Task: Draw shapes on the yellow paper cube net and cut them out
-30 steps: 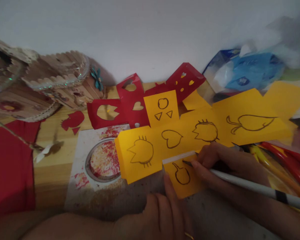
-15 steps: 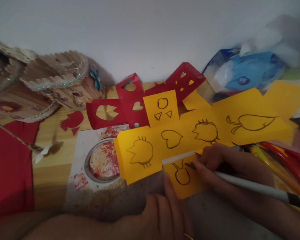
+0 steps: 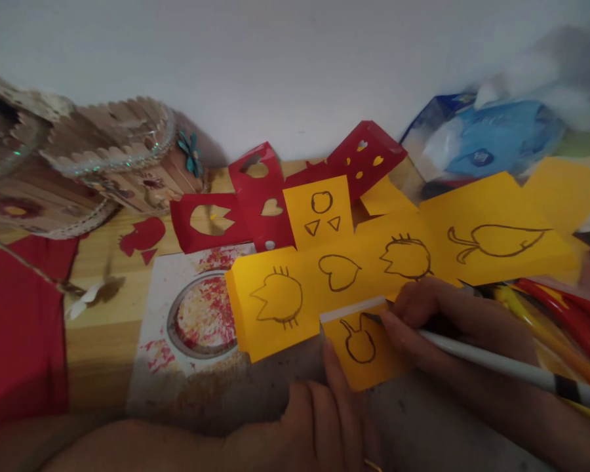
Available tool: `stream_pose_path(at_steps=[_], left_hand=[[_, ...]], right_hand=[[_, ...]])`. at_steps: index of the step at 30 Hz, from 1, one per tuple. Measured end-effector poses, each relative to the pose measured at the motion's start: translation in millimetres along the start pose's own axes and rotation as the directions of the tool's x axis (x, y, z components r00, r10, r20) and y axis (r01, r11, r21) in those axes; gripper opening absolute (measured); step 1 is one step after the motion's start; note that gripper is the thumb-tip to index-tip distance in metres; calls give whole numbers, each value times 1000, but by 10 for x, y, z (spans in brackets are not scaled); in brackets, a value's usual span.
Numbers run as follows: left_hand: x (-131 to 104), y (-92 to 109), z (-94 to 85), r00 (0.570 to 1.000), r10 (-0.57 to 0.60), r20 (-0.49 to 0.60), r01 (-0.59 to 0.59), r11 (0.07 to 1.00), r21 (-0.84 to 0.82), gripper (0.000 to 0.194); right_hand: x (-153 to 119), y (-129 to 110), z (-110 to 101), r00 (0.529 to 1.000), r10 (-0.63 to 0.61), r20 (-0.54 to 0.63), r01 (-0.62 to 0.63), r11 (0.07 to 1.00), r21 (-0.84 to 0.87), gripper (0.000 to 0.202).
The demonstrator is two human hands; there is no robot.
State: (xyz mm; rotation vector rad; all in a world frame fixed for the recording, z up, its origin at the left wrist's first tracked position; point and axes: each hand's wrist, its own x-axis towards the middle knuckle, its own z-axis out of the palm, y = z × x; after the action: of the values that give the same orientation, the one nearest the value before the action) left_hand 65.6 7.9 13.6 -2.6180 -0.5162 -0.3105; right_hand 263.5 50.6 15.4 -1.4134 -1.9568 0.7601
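Observation:
A yellow paper cut-out (image 3: 341, 314) lies across the middle, with dark outlines of fish-like shapes, a heart, circles and triangles. Its small lower flap bears a round shape with two points on top. In my right hand (image 3: 423, 328) is a white marker (image 3: 501, 367), its dark tip touching the flap near the right point. My left hand (image 3: 319, 419) is closed at the flap's lower left edge, a fingertip against the paper; the thumb is not clearly visible.
Red cut-out paper (image 3: 263, 190) lies behind. Wooden stick crafts (image 3: 122, 151) stand at the left above red paper (image 3: 22, 328). A stained white sheet (image 3: 150, 328) holds a metal ring (image 3: 177, 337). Red-handled scissors (image 3: 565, 314) and a blue package (image 3: 501, 137) are at the right.
The marker tip has moved slightly left, onto the right point of the small drawing, whose line looks more closed. My left hand is almost unmoved; the whole view has shifted a little.

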Motion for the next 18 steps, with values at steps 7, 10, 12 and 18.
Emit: stream_pose_path(at_steps=[7,10,12,18], left_hand=[[-28,19,13,1000,3,2,-3,1000,-12,21],[-60,25,18,998,55,30,-55,998,-26,16],[-73,29,17,996,80,41,-78,996,-41,17],[-36,24,-1,999,37,31,-36,999,-31,20]], right_hand=[[0,0,-6,1000,-12,-4,12,1000,-4,28],[2,-2,-7,1000,-10,-5,10,1000,-4,28],[0,-1,-3,1000,-2,-2,2,1000,-11,28],[13,-16,6,1000,12,-19,-12,1000,-12,27]])
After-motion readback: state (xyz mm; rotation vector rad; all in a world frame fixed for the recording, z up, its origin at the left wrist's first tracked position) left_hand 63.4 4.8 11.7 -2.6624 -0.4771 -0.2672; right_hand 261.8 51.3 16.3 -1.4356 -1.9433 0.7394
